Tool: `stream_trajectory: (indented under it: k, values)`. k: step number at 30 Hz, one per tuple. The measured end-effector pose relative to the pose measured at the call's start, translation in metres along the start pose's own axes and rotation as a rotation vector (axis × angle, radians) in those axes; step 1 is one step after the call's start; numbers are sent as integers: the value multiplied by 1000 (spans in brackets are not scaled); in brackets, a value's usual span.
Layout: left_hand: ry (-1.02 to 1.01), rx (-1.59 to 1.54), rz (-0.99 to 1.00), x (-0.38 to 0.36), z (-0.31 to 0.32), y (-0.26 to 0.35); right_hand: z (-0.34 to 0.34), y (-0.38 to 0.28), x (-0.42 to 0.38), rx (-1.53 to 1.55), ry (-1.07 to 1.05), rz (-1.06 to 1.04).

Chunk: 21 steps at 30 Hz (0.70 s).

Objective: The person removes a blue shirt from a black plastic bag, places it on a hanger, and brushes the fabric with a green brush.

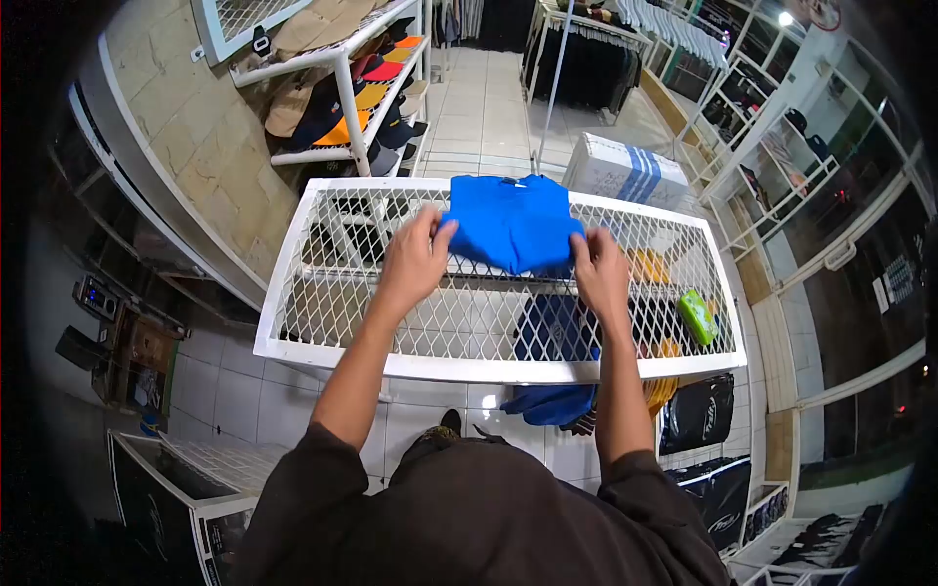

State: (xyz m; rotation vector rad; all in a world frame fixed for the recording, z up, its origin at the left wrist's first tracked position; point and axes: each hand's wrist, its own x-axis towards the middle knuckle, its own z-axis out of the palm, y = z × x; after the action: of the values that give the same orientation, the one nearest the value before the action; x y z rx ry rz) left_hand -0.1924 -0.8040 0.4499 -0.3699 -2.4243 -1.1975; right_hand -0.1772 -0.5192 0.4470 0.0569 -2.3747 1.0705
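Observation:
A bright blue T-shirt (513,220), partly folded, lies on the white mesh-top table (391,366), with its collar and a small label at the far edge. At its left edge, my left hand (418,256) is closed, thumb and fingers pinching the cloth. My right hand (600,272) grips the lower right corner between thumb and fingers. The near edge of the cloth dips to a point between the hands. A green plastic packet (698,317) rests on the mesh to the right of my right forearm.
Caps (383,70) fill a white rack (347,107) at the back left. A white package with blue stripes (625,168) stands behind the table. Below the mesh are folded dark blue clothes (555,327). Black packages (699,415) sit at the lower right.

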Motion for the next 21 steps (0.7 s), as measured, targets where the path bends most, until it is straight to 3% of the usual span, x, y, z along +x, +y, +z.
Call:
stream_trajectory:
  k: [2,5,8,11,13,15,19,21]
  values:
    - [161,-1,136,22,-17,49,-11,-42,19,-10,146,-26]
    - [262,94,15,19,-35,90,-29,-74,20,85,228,73]
    - [67,143,-125,-3,-15,35,-27,-47,1,-25,71,189]
    - [-151,111,-281,-49,17,-33,14,52,-41,-114,-77,178]
    - [-280,139,-380,-65,14,-29,9,45,-66,-149,-173,307]
    - [-215,-38,-365,-74,10,-19,-7,16,-68,-76,-213,417]
    - [-185,-166,-298,-78,7,-13,-18,5,-75,79,-110,213]
    - [-115,-616,-195,-86,-11,15,-44,-21,-89,228,-91,202]
